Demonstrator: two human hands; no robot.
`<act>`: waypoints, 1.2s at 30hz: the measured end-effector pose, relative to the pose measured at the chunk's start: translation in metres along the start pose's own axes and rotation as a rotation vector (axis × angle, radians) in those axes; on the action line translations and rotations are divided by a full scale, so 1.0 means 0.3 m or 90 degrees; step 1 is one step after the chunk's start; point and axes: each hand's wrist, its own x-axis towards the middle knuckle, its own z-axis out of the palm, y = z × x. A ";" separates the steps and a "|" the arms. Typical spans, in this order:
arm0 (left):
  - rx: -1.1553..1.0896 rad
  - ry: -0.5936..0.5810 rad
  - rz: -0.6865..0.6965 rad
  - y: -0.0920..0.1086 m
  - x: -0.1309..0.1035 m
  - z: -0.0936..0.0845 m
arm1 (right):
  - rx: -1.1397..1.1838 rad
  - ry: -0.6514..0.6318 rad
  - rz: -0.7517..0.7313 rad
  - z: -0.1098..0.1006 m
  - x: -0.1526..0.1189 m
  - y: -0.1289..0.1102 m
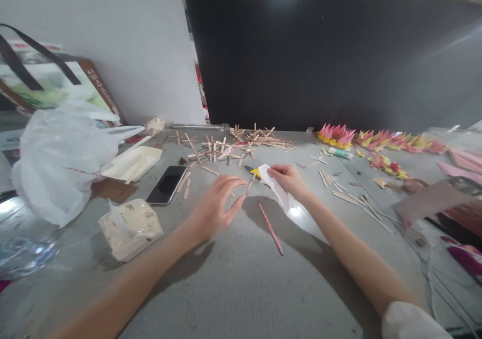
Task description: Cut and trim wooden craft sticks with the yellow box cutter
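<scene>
My left hand (220,203) hovers above the middle of the table, its fingers curved and its thumb held apart, with nothing between them. A short wooden craft stick (251,182) lies just beyond its fingertips. The fingers of my right hand (288,178) are closed on a white tissue (275,189), which hangs down toward the table. Beside the tissue lies a yellow and dark tool (255,172), partly covered, its kind unclear. A red patterned pencil (271,229) rests between my forearms.
Loose and crossed craft sticks (226,148) are heaped at the back. On the left are a black phone (166,185), a tissue pack (131,228), a pale tray (139,163) and a white plastic bag (68,153). Pink-yellow paper crowns (337,135) and a glue stick (341,153) lie right.
</scene>
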 end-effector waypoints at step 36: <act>-0.513 0.064 -0.400 -0.422 0.271 0.452 | -0.587 0.116 -0.225 0.097 0.086 0.274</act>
